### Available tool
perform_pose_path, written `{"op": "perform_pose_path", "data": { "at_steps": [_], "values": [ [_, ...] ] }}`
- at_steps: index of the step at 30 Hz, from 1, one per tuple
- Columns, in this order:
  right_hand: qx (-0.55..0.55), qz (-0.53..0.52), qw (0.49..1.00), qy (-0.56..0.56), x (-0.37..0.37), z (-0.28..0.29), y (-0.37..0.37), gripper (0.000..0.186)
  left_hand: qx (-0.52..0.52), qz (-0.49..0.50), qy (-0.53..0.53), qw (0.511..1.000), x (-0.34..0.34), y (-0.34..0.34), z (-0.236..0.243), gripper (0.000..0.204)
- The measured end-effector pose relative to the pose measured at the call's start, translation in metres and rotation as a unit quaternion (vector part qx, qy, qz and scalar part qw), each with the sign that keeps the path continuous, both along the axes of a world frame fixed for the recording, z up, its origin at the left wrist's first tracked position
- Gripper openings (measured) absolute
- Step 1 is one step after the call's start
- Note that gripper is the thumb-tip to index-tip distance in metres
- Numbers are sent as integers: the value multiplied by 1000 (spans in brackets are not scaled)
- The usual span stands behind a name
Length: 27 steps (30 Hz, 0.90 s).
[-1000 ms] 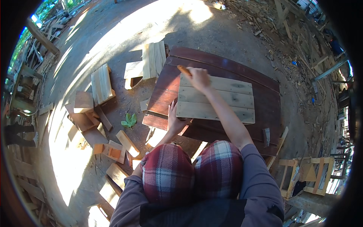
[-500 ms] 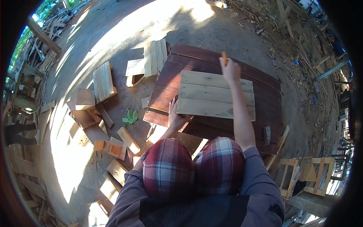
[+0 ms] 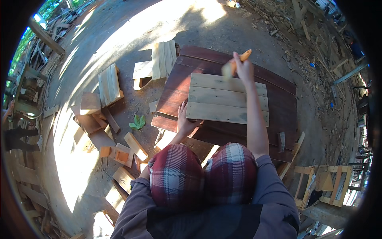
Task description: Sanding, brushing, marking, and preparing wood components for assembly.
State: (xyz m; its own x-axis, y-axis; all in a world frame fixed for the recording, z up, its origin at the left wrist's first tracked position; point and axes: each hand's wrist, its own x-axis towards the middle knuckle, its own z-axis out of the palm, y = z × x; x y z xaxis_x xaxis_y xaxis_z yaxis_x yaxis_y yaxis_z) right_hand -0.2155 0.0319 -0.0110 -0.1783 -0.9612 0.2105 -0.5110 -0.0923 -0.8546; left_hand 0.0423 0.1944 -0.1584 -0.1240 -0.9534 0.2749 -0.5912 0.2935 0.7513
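My right hand (image 3: 243,67) grips a wooden-handled brush (image 3: 246,54), its lower end blurred, above the top edge of a pale three-plank wooden panel (image 3: 223,109). My left hand (image 3: 186,121) holds the panel at its lower left corner, fingers along the left end and partly hidden. The panel lies on a larger reddish-brown board (image 3: 282,107), which has a small pale strip (image 3: 281,141) on its right part.
Small wooden boxes (image 3: 109,85), (image 3: 163,59), offcuts (image 3: 135,148) and a green leaf (image 3: 137,122) lie on the ground to the left. Wooden frames (image 3: 336,185) stand at lower right, scrap timber along both sides. Another person's legs (image 3: 22,141) show at the far left.
My right hand has moved from over the panel's upper left to farther right and up, and the brush has turned. My left hand stays at the corner.
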Motion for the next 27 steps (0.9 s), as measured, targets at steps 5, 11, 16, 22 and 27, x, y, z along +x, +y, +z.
{"op": "perform_pose_path", "data": {
  "at_steps": [5, 11, 16, 22, 27],
  "values": [
    [27, -66, 903, 424, -6, -18, 8, 41, -9, -1, 7, 1000, -5, -6, -3, 85],
    [-133, 181, 956, 189, 128, -33, 23, 26, -8, 13, -5, 1000, -1, -4, -7, 85],
    [-40, 135, 926, -351, 76, -33, 9, 34, -12, 12, 11, 1000, -9, -1, 4, 85],
    [-34, -100, 994, -20, -97, -37, 39, 55, -6, -3, -1, 1000, -4, -2, 4, 86],
    [-38, -49, 975, 212, -49, 2, 63, 44, -8, -3, -3, 1000, 0, -2, -1, 86]
  ]
}}
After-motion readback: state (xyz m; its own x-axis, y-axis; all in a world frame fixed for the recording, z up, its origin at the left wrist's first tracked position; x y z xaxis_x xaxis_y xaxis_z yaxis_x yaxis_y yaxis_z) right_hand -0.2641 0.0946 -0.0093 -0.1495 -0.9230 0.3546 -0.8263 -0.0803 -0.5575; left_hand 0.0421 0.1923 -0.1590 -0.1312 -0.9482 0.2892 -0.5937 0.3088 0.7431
